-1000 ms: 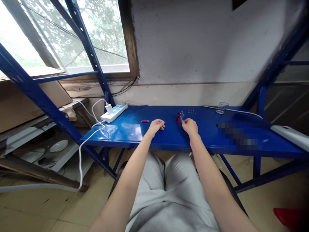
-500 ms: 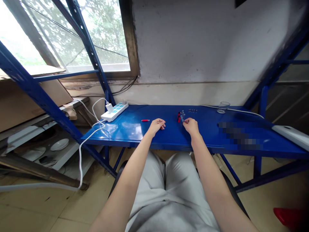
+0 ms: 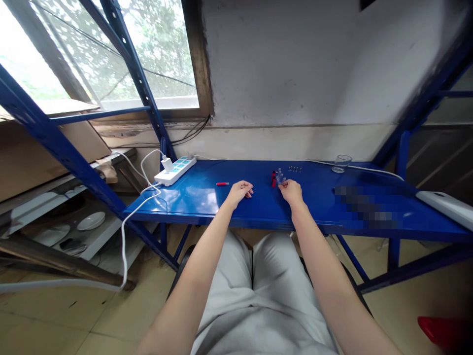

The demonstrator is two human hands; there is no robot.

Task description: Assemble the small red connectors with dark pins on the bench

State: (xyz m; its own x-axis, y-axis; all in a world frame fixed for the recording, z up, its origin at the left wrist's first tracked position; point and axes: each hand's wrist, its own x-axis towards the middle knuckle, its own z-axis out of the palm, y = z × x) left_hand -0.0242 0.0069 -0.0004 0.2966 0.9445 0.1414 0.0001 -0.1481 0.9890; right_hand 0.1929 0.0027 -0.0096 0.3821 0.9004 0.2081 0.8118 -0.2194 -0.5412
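Observation:
On the blue table, my left hand rests with loosely bent fingers, somewhat apart, holding nothing I can see. A red pen-like stick lies to its left. My right hand is closed in a pinch at the near edge of a cluster of small clear pieces. One clear piece appears at its fingertips, partly hidden and too small to name. A small red and black object stands just left of the cluster. Several tiny shiny pieces lie in rows behind my right hand.
A white power strip with a plug and cable sits at the table's left end. At the back right stands a clear glass. A blurred-out dark object and a white device lie at the right. Blue frame posts rise at both ends.
My right hand has shifted slightly left and forward, closer in against the clear pieces. My left hand has not moved.

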